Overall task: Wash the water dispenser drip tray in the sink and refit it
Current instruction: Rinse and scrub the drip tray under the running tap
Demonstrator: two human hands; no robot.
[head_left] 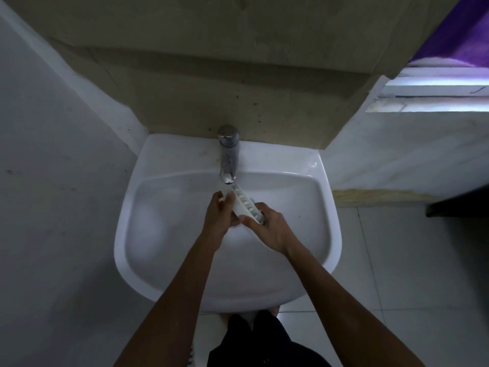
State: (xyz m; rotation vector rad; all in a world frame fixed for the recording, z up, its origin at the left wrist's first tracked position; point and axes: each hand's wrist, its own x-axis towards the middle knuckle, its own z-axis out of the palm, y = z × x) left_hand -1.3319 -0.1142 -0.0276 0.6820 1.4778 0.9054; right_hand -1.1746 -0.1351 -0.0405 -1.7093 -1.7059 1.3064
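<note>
Though dim, both hands grip the drip tray (244, 205).

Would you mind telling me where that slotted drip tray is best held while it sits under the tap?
By its two short ends, one from each side. The drip tray is long, narrow and tilted on edge under the tap, so end grips probably leave the slotted face open to the water. The left hand holds the far end, the right hand the near one.
</note>
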